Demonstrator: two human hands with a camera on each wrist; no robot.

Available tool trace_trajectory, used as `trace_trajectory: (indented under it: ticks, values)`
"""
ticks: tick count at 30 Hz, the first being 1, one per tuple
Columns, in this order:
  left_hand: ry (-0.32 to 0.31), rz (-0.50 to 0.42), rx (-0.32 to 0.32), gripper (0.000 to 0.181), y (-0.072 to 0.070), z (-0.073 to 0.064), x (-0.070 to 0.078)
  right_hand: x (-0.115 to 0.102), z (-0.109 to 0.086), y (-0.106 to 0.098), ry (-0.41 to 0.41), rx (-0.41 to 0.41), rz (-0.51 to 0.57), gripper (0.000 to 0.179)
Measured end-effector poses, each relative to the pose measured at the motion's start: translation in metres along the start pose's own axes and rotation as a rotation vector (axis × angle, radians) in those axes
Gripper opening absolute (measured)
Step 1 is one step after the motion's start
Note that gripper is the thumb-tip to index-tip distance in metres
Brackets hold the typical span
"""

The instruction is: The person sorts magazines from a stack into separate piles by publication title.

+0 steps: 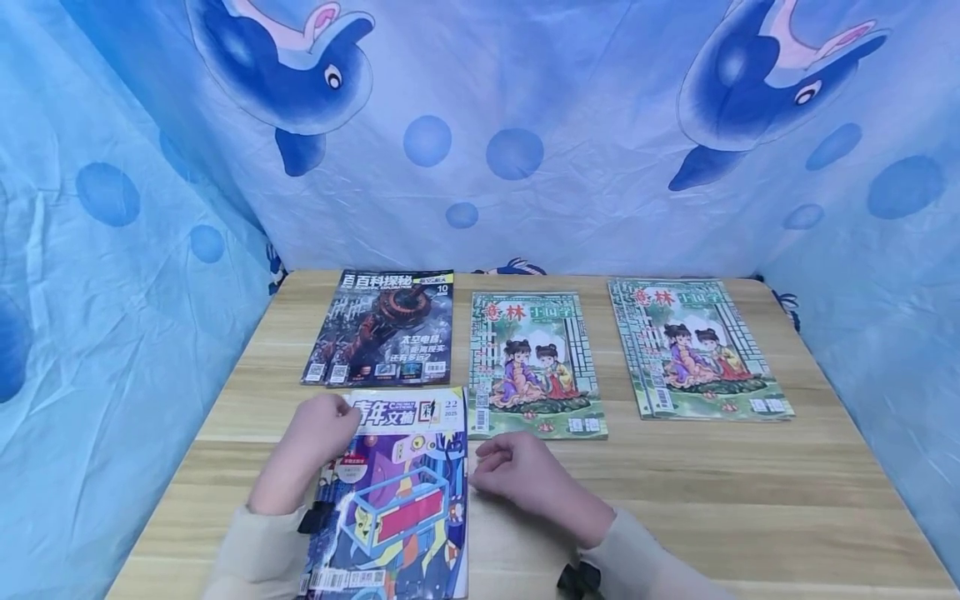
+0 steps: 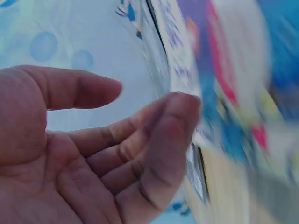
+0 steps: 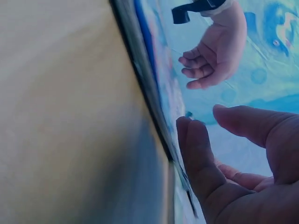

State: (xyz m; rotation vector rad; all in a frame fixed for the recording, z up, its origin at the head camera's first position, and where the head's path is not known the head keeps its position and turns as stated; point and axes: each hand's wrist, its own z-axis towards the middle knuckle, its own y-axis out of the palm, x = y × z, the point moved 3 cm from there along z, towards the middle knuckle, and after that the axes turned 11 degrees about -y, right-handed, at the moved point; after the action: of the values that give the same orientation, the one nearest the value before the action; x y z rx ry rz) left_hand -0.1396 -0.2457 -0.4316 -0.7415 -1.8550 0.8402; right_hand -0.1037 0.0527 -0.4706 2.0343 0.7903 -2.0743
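Note:
A purple-and-blue magazine (image 1: pixel 408 454) with a white title band lies at the table's near left, other sheets showing under its edges. My left hand (image 1: pixel 318 429) is at its upper left corner with bent fingers. In the left wrist view the thumb (image 2: pixel 96 89) stands apart from the fingers (image 2: pixel 163 144), nothing between them. My right hand (image 1: pixel 528 479) is by the magazine's right edge, fingertips right at it. Its thumb (image 3: pixel 247 123) and fingers (image 3: pixel 198 154) are loosely curved and apart in the right wrist view.
Dark space-cover magazines (image 1: pixel 393 325) overlap behind the purple one. Green magazines (image 1: pixel 536 367) lie in the middle, and another green stack (image 1: pixel 701 350) lies to the right. The wooden table (image 1: pixel 720 492) is bordered by a blue dolphin-print cloth (image 1: pixel 570 208).

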Motion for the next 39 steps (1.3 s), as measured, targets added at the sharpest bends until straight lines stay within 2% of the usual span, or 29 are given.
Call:
trace_trajectory:
  ticks: [5, 10, 15, 19, 23, 27, 33, 39]
  values:
    - [0.118, -0.086, 0.087, 0.031, 0.007, 0.003, 0.034, -0.003, 0.003, -0.017, -0.045, 0.033, 0.062, 0.047]
    - [0.221, -0.225, 0.140, 0.041, 0.019, 0.002, 0.068, -0.007, 0.008, -0.037, -0.104, 0.098, 0.105, 0.054]
    - [0.282, -0.355, 0.106, 0.048, 0.035, -0.002, 0.097, -0.011, 0.009, -0.060, -0.146, 0.192, 0.113, 0.053]
    - [0.333, -0.446, 0.057, 0.050, 0.046, -0.004, 0.114, -0.013, 0.008, -0.080, -0.168, 0.277, 0.094, 0.055]
    - [0.388, -0.549, 0.033, 0.051, 0.055, -0.005, 0.125, -0.015, 0.006, -0.097, -0.195, 0.352, 0.110, 0.063]
    - [0.412, -0.621, 0.006, 0.051, 0.062, -0.004, 0.131, -0.017, 0.005, -0.110, -0.225, 0.411, 0.116, 0.064]
    - [0.404, -0.659, -0.030, 0.051, 0.072, -0.002, 0.133, -0.010, 0.002, -0.128, -0.234, 0.480, 0.020, 0.067]
    - [0.400, -0.674, -0.054, 0.052, 0.079, -0.001, 0.130, -0.002, -0.003, -0.145, -0.232, 0.541, 0.006, 0.067]
